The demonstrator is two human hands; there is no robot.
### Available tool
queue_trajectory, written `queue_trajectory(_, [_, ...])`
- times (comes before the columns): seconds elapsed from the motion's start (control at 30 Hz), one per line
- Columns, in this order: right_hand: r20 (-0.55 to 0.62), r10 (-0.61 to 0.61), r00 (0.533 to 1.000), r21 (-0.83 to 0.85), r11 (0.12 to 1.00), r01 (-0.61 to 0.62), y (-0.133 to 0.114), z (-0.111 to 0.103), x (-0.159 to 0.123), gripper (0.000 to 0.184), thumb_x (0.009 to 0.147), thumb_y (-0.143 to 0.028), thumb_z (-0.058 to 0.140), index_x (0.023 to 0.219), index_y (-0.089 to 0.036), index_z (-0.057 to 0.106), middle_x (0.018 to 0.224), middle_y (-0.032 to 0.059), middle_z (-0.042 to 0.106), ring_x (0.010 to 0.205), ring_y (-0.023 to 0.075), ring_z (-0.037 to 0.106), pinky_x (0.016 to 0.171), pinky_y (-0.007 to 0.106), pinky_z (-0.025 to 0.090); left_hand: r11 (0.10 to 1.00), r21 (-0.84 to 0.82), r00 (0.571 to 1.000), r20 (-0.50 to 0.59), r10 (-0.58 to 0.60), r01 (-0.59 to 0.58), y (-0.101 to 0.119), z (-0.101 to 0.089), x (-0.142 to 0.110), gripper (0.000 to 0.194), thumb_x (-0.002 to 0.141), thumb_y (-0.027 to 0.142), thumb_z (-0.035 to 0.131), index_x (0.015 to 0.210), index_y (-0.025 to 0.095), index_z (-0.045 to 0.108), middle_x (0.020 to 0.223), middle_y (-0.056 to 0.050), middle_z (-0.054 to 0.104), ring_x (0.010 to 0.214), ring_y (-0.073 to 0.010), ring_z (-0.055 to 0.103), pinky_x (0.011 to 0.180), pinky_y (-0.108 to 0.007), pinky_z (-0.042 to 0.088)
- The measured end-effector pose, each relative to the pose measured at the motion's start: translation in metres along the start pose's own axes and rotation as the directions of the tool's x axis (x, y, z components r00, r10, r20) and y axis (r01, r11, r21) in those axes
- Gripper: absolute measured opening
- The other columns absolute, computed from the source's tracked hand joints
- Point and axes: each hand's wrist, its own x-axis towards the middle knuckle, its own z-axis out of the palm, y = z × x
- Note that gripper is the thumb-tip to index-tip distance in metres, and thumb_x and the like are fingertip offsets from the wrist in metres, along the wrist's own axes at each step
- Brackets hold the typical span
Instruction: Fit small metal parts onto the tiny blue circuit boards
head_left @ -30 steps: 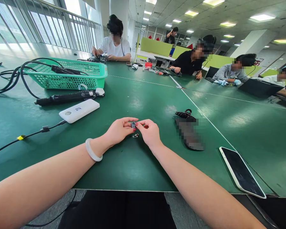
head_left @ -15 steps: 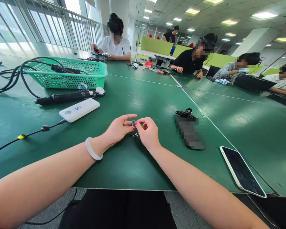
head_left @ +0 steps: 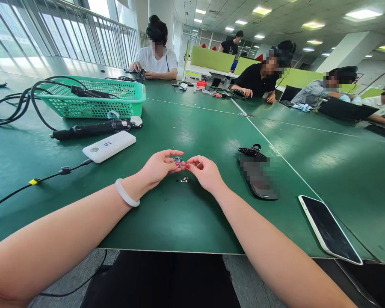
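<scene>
Between the thumb and fingers of my left hand [head_left: 158, 168] is a small dark electronic part with light edges [head_left: 178, 161], too small to name closely. My right hand [head_left: 205, 172] is just right of it, thumb and index finger pinched together near the left fingertips. Whether that pinch holds anything is too small to see. Below the fingers, a tiny white-and-dark piece [head_left: 184, 179] lies on the green table [head_left: 186, 222].
A green basket [head_left: 137, 96] with cables, a black cylindrical device [head_left: 93, 129] and a white power bank [head_left: 109, 146] lie left. On the right are a hair claw [head_left: 253, 151], a dark phone-like object [head_left: 259, 179] and a white-edged phone [head_left: 329, 229]. Several people sit beyond.
My right hand has drawn slightly to the right, away from the small part. The part stays in my left hand and now shows more of its face.
</scene>
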Motion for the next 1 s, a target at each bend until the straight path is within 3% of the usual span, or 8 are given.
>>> queue_trajectory(0.1, [0.132,-0.033,0.991,-0.249,0.966,0.065,0.003,-0.009,-0.003,0.011,0.073,-0.030,0.064,0.081,-0.023,0.068,0.073,-0.0010,0.062,0.063,0.0124,0.048,0.062,0.028,0.038,0.996,-0.022,0.994,-0.058,-0.088,0.087,-0.001,-0.004,0.003,0.029,0.074,0.002,0.059,0.102,0.009,0.061,0.087,-0.009,0.069,0.082,-0.0158,0.069,0.091,-0.033,0.051])
queue_trajectory(0.23, [0.256,-0.100,0.961,-0.379,0.905,0.195,0.002,-0.009,-0.007,0.008,0.076,-0.025,0.063,0.079,-0.024,0.070,0.080,0.0010,0.062,0.072,0.0139,0.050,0.066,0.029,0.038,0.991,-0.039,0.989,-0.070,-0.131,0.128,-0.002,-0.006,0.002,0.024,0.075,0.003,0.058,0.098,0.008,0.062,0.096,-0.012,0.067,0.091,-0.0177,0.067,0.095,-0.033,0.050])
queue_trajectory(0.33, [0.264,-0.127,0.956,-0.423,0.876,0.233,0.001,-0.005,-0.007,0.010,0.078,-0.021,0.059,0.072,-0.022,0.068,0.075,0.0012,0.060,0.072,0.0139,0.050,0.064,0.028,0.037,0.990,-0.045,0.989,-0.056,-0.134,0.132,-0.002,-0.005,0.000,0.021,0.075,0.005,0.059,0.095,0.009,0.062,0.097,-0.013,0.067,0.097,-0.0180,0.065,0.096,-0.033,0.050])
queue_trajectory(0.5, [0.268,-0.156,0.951,-0.422,0.868,0.262,0.002,-0.002,-0.006,0.015,0.080,-0.020,0.054,0.071,-0.020,0.065,0.073,0.0012,0.060,0.069,0.0134,0.051,0.063,0.027,0.036,0.988,-0.035,0.988,-0.026,-0.154,0.153,-0.005,-0.006,0.001,0.021,0.075,0.008,0.063,0.096,0.010,0.060,0.095,-0.012,0.068,0.089,-0.0161,0.067,0.095,-0.036,0.050])
queue_trajectory(0.73, [0.272,-0.133,0.953,-0.400,0.885,0.237,0.004,-0.005,-0.005,0.017,0.079,-0.013,0.053,0.079,-0.022,0.068,0.083,0.0011,0.065,0.076,0.0139,0.055,0.069,0.028,0.040,0.991,-0.054,0.992,0.006,-0.124,0.124,-0.010,-0.009,0.003,0.022,0.076,0.006,0.062,0.097,0.010,0.059,0.092,-0.010,0.068,0.089,-0.0156,0.066,0.096,-0.035,0.049])
queue_trajectory(1.0, [0.320,-0.185,0.929,-0.509,0.793,0.333,0.001,-0.003,-0.007,0.018,0.079,-0.010,0.051,0.068,-0.020,0.061,0.079,0.0027,0.063,0.080,0.0166,0.052,0.071,0.030,0.039,0.987,-0.060,0.989,0.003,-0.150,0.150,-0.005,-0.006,0.000,0.029,0.071,-0.003,0.060,0.097,0.009,0.058,0.092,-0.011,0.068,0.086,-0.0148,0.066,0.097,-0.037,0.047])
